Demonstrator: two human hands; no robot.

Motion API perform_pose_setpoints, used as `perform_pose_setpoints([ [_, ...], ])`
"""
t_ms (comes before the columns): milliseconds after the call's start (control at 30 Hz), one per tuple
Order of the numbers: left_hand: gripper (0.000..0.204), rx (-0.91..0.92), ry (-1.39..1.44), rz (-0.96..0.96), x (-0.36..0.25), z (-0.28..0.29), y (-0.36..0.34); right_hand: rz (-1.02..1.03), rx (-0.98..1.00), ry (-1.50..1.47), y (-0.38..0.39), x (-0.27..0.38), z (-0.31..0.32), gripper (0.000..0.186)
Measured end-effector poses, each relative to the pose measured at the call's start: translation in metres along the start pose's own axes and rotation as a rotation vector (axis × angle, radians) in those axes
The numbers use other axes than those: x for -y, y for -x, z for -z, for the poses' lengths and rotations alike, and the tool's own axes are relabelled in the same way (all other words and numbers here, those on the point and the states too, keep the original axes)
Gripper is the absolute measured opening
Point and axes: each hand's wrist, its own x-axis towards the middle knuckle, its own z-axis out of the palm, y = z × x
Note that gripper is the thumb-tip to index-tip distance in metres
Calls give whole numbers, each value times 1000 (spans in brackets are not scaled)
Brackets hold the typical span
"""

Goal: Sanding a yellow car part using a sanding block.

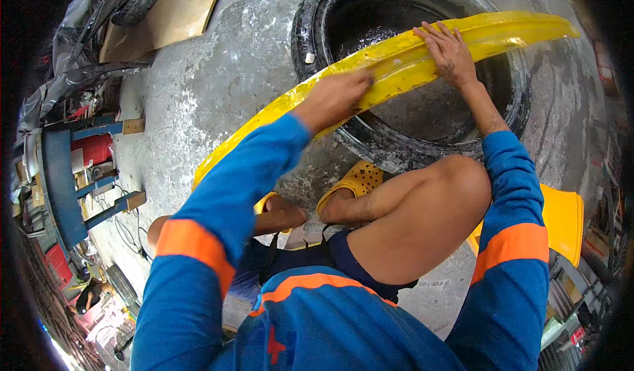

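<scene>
touching the yellow strip (399,74), the right hand (449,55) has outstretched fingers; the left hand (338,97) blurs, its grip unclear.

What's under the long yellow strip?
Beneath the yellow strip, a black tire-like ring shows on both sides, lying on the grey floor. The stretch directly below the strip is covered, so whether they touch cannot be told.
</scene>
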Motion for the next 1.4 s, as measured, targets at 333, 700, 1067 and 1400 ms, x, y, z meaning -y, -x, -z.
perform_pose_setpoints([
  [333, 43, 117, 18, 11, 9, -20, -24, 17, -52, 51, 1, -1, -2, 46],
  [700, 41, 121, -42, 59, 8, -1, 17, -56, -22, -25, 1, 3, -2, 45],
  [1067, 46, 122, -13, 177, 3, 22, 51, -21, -35, -24, 2, 3, -2, 45],
  [1400, 36, -59, 22, 30, 10, -9, 8, -17, -61, -30, 1, 3, 1, 45],
])
